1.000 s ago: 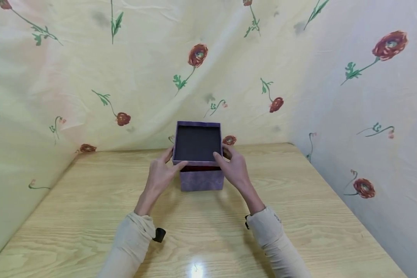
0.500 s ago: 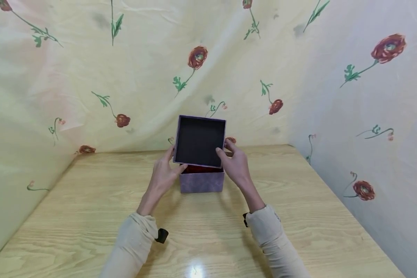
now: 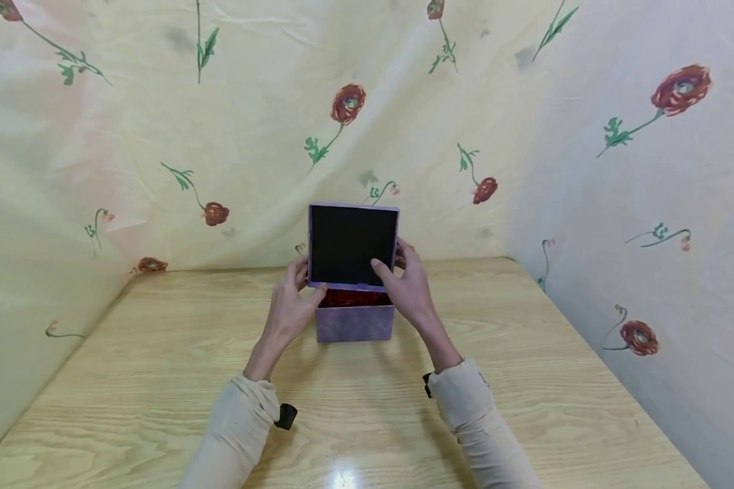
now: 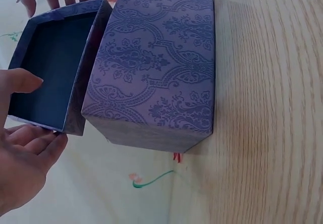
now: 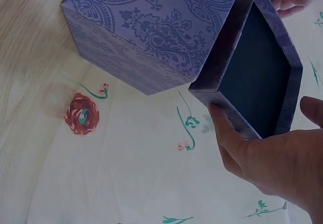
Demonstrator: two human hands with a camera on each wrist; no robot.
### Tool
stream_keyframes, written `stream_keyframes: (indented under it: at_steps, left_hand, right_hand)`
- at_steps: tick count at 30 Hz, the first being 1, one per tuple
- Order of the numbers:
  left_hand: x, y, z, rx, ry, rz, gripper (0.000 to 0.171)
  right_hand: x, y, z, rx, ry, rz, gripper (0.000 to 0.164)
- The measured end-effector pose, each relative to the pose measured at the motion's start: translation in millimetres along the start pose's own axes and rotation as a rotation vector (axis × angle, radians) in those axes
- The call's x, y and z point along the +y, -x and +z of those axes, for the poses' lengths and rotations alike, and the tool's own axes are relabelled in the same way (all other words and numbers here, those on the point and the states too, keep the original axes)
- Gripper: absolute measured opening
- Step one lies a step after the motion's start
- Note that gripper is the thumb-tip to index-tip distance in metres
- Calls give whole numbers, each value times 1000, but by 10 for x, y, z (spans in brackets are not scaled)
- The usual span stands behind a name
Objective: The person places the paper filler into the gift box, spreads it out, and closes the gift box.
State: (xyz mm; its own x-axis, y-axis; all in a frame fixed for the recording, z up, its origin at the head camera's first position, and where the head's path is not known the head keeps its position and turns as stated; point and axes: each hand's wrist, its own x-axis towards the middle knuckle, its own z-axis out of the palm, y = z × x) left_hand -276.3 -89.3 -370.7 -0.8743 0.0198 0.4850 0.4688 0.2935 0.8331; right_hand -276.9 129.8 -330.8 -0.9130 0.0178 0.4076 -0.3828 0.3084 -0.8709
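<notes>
A square box lid (image 3: 345, 238) with purple edges and a dark inside stands steeply tilted, its inside toward me. Below it the purple patterned box (image 3: 355, 326) sits on the table, something dark red (image 3: 350, 297) showing within its opening. My left hand (image 3: 286, 304) holds the lid at its lower left corner, thumb at the front edge. On the other side my right hand (image 3: 411, 288) grips the right edge, its thumb over the dark inside and its fingers behind. The left wrist view shows the lid (image 4: 55, 62) close beside the box's rim (image 4: 108, 32).
The light wood table (image 3: 159, 380) spreads around the box. A floral cloth (image 3: 251, 136) hangs behind the table and along both its sides. Small red strands (image 4: 176, 157) poke out beside the box in the left wrist view.
Both hands have tipped the lid up more steeply, and more of the red inside the box shows. The lid's slant to one side half a second ago has mostly levelled. The box stays put.
</notes>
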Motion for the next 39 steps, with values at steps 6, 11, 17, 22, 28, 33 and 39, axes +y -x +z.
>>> stream_keyframes:
  at_steps: [6, 11, 17, 22, 28, 33, 39]
  left_hand:
    - [-8, 7, -19, -16, -10, 5, 65]
    - [-15, 12, -35, -51, -10, 5, 71]
    - [-20, 11, -41, -105, 27, -33, 70]
    - [2, -3, -20, -101, 59, -42, 62]
    - [8, -6, -6, -74, 74, -31, 55]
    - [-30, -2, 6, -66, 71, -19, 63]
    - [-75, 26, 26, -87, 75, 14, 82]
  right_hand:
    - [-10, -10, -18, -4, -40, 47, 64]
    - [-20, -26, -41, 5, -94, 61, 59]
    - [-1, -44, -49, -1, -165, 55, 53]
    - [1, -45, -46, 29, -221, 17, 49]
    - [-30, -51, -53, 102, -168, 7, 54]
    - [-44, -39, -49, 158, -133, -4, 47]
    - [-57, -6, -42, 151, -117, 5, 44]
